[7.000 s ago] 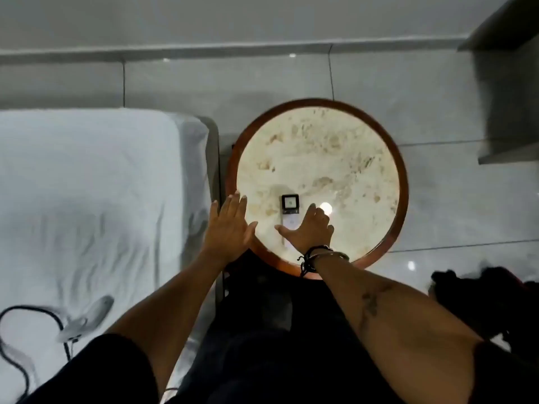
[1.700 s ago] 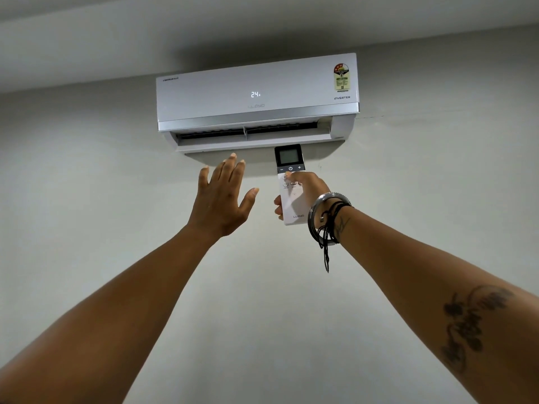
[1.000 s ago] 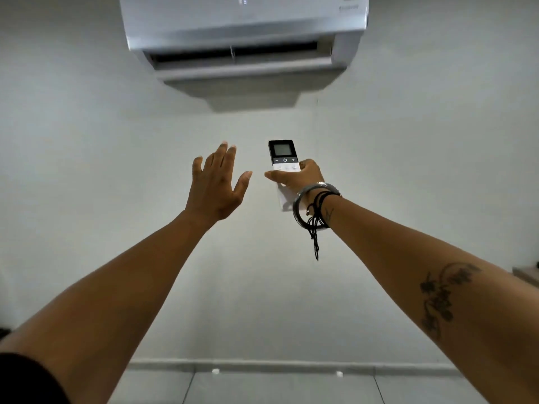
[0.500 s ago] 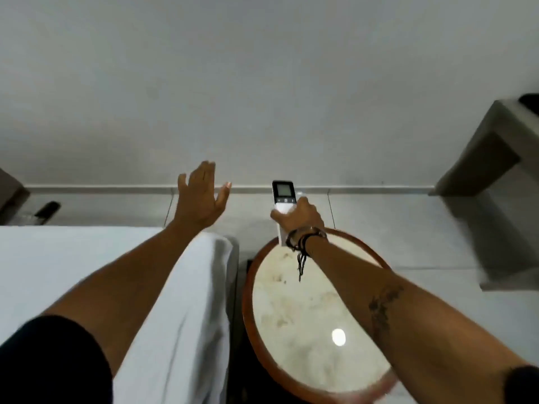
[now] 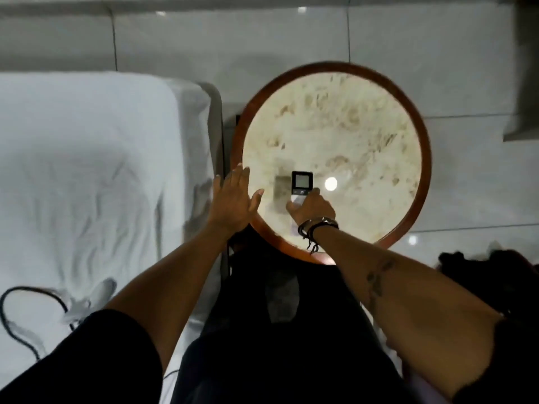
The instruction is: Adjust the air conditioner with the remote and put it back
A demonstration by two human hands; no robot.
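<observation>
The white remote (image 5: pixel 301 185), with a dark screen at its far end, is in my right hand (image 5: pixel 313 209). I hold it just over the near-left part of the round marble table (image 5: pixel 350 118), and its shadow falls on the tabletop to its left. My fingers cover the lower half of the remote, so I cannot tell whether it touches the table. My left hand (image 5: pixel 233 202) hovers with fingers spread at the table's left rim, holding nothing. The air conditioner is out of view.
A bed with a white sheet (image 5: pixel 87 170) lies close on the left, with a black cable (image 5: pixel 29 298) on it. A dark heap (image 5: pixel 490 275) sits on the tiled floor at the right. A grey shelf edge (image 5: pixel 525 83) stands at the far right.
My view has swung down from the air conditioner and wall to the table. My right hand has brought the remote down low over the tabletop. My left hand has come down to the table's rim.
</observation>
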